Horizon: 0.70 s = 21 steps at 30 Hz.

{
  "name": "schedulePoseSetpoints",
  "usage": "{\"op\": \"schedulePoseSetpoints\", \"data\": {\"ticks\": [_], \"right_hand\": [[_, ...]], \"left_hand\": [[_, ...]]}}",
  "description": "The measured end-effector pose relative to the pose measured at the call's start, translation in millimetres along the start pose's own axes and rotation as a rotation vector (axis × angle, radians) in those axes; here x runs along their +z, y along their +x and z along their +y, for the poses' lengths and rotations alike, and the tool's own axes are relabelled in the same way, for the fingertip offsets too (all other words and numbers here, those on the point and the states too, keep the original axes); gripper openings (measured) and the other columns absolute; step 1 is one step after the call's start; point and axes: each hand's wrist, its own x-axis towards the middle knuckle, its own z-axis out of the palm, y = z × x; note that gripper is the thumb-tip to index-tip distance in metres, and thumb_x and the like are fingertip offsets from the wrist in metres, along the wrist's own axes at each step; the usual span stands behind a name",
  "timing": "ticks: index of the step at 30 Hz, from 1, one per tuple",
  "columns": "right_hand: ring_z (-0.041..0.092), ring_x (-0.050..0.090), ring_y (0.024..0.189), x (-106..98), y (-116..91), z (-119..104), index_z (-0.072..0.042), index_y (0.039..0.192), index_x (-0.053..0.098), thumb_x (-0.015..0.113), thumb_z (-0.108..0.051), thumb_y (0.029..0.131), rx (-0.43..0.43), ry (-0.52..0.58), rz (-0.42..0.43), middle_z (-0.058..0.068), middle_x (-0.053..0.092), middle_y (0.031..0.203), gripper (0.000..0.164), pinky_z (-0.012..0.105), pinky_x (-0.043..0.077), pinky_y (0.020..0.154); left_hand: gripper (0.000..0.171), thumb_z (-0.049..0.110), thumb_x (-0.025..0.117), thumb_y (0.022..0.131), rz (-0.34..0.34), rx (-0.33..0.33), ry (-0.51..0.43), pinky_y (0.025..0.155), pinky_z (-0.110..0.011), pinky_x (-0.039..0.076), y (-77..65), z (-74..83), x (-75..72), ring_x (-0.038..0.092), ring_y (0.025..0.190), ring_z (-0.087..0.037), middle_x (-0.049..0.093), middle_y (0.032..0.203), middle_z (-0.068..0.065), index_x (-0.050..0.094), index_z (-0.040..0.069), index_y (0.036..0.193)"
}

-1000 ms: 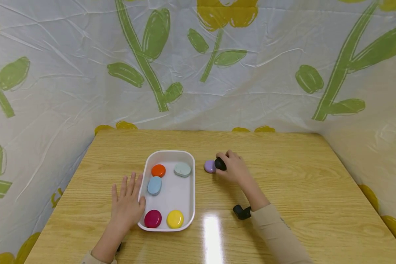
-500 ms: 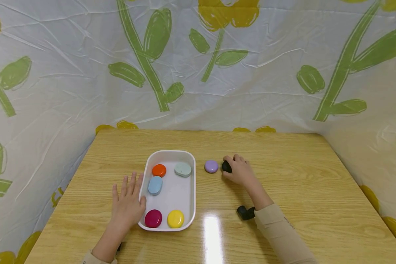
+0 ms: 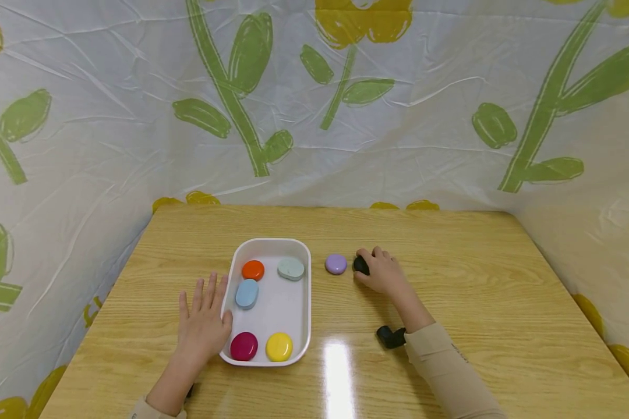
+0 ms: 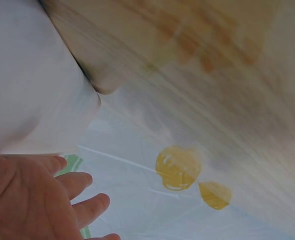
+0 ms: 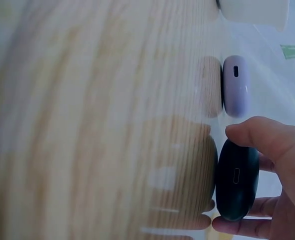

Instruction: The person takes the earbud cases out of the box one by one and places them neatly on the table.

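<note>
My right hand (image 3: 385,274) grips a black earbud case (image 3: 361,265) low at the tabletop, right of the tray. In the right wrist view a small slot shows on that earbud case (image 5: 237,182), with my thumb on one end and fingertips at the other. A round lilac earbud case (image 3: 336,264), with a similar slot, lies just left of it. My left hand (image 3: 201,326) lies with fingers spread along the left wall of a white tray (image 3: 308,302). Inside are an orange case (image 3: 253,270), light blue (image 3: 247,294), pale grey-green (image 3: 290,269), crimson (image 3: 243,347) and yellow (image 3: 279,347) ones.
The wooden table (image 3: 482,279) carries a glare streak near its front. A black wrist-camera piece (image 3: 390,337) juts from the right sleeve (image 3: 445,361). Flower-printed white sheeting (image 3: 419,116) surrounds the table's back and sides.
My right hand has drawn the black case a little to the right, opening a gap from the lilac one. It has barely moved over the last half second. My left hand stays put.
</note>
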Motion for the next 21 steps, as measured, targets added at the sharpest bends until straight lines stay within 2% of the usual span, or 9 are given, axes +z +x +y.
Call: {"op": "schedulePoseSetpoints", "data": {"ticks": [7,12,16,21], "right_hand": [[0.045,0.041,0.113,-1,0,0,-0.012,0.134,0.042,0.059,-0.035,0.087,-0.003,0.008,-0.007,0.027,0.042,0.122,0.056,0.060,0.035,0.091],[0.043,0.040,0.116,-8,-1,-8,-0.012,0.136,0.040,0.061,-0.035,0.086,-0.026,0.042,0.043,0.024,0.042,0.126,0.059,0.060,0.033,0.094],[0.041,0.042,0.117,-18,-3,-26,-0.012,0.133,0.043,0.064,-0.030,0.085,-0.129,0.068,0.123,0.022,0.044,0.126,0.056,0.060,0.032,0.095],[0.036,0.047,0.114,-22,-7,-56,-0.010,0.127,0.050,0.065,-0.022,0.084,-0.352,0.117,0.218,0.018,0.049,0.122,0.048,0.057,0.037,0.094]], "left_hand": [[0.063,0.024,0.044,0.090,0.004,0.002,0.001,0.106,-0.059,-0.006,0.0,-0.2,0.8,0.005,0.137,-0.040,0.012,0.151,-0.018,0.020,0.006,0.146],[0.063,0.024,0.044,0.090,0.003,0.003,-0.004,0.106,-0.059,-0.007,0.0,-0.3,0.3,0.004,0.137,-0.040,0.012,0.151,-0.018,0.019,0.006,0.146],[0.063,0.024,0.044,0.090,0.005,0.003,-0.007,0.106,-0.059,-0.008,-0.2,-0.1,0.0,0.004,0.137,-0.040,0.012,0.151,-0.018,0.020,0.006,0.146],[0.063,0.024,0.043,0.090,0.003,0.002,-0.004,0.106,-0.059,-0.007,-0.5,-0.3,-0.2,0.004,0.137,-0.040,0.012,0.151,-0.018,0.020,0.006,0.146]]}}
